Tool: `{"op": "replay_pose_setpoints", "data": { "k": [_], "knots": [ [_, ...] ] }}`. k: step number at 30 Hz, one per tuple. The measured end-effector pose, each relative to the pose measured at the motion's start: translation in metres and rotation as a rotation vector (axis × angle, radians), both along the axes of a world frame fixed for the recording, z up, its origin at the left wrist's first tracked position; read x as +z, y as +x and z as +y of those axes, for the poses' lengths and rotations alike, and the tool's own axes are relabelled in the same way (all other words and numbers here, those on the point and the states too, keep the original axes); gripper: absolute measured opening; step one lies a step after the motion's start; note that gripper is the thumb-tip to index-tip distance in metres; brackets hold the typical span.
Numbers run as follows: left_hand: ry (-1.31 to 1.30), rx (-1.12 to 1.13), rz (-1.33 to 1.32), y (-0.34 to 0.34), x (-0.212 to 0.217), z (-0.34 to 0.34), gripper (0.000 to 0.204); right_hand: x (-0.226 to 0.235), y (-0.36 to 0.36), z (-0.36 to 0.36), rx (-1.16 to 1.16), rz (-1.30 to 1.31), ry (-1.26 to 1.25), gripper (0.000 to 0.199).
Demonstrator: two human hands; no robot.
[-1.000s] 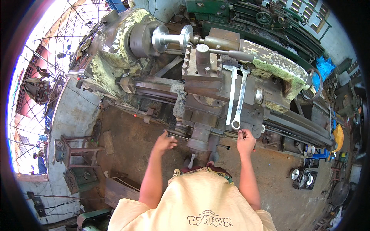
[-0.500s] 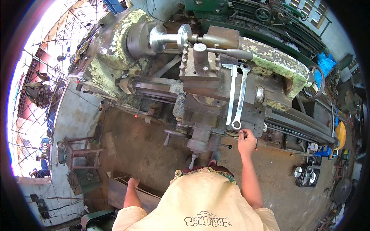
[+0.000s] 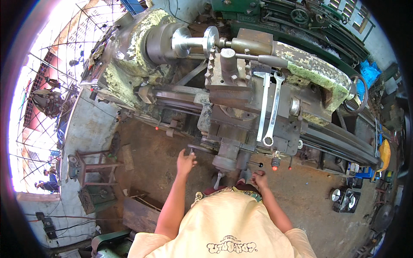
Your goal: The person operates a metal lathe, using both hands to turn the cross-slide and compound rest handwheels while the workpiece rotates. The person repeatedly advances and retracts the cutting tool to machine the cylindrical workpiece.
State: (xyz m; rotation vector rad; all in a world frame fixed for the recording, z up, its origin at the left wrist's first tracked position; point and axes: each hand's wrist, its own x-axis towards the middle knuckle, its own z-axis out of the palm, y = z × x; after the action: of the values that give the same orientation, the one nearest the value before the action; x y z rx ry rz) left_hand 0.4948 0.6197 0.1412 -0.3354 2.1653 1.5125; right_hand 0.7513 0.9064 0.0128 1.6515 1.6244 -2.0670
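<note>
I stand at an old lathe (image 3: 129, 64) with flaking pale paint. A shiny metal workpiece (image 3: 193, 41) sits in its chuck. Two long wrenches (image 3: 269, 107) lie side by side on the carriage (image 3: 241, 103). My left hand (image 3: 186, 162) is raised with its fingers apart, just below a dark crank handle (image 3: 201, 148) on the carriage front. My right hand (image 3: 259, 178) is low, close to my body, with its fingers curled and nothing visible in it. A small lever with a black knob (image 3: 260, 164) is just above it.
A second green machine (image 3: 301, 17) stands behind the lathe. The tailstock (image 3: 314, 69) and its handwheel (image 3: 359, 92) are to the right. A rusty metal stool (image 3: 92, 165) stands at my left, round metal parts (image 3: 344, 198) lie on the dirt floor at right.
My left hand dropped from the carriage to my side, then rose again toward the crank handle. My right hand has come off the carriage front and moved down toward my body.
</note>
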Motion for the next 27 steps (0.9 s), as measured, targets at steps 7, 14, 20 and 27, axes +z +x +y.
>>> {"op": "replay_pose_setpoints", "data": {
  "k": [7,14,20,27],
  "knots": [
    [0.042,0.022,-0.201,-0.006,-0.009,0.071,0.102,-0.055,-0.004,0.028,-0.572,0.244,-0.590,0.024],
    [-0.061,0.055,-0.196,-0.010,-0.017,0.082,0.110,-0.083,-0.018,0.035,-0.795,0.407,-0.753,0.020],
    [-0.074,0.071,-0.229,-0.011,-0.015,0.083,0.109,-0.077,-0.029,0.038,-0.972,0.331,-0.805,0.029],
    [-0.043,0.058,-0.281,-0.016,-0.024,0.078,0.111,-0.053,-0.034,0.035,-1.029,0.267,-0.755,0.031]
  ]
}}
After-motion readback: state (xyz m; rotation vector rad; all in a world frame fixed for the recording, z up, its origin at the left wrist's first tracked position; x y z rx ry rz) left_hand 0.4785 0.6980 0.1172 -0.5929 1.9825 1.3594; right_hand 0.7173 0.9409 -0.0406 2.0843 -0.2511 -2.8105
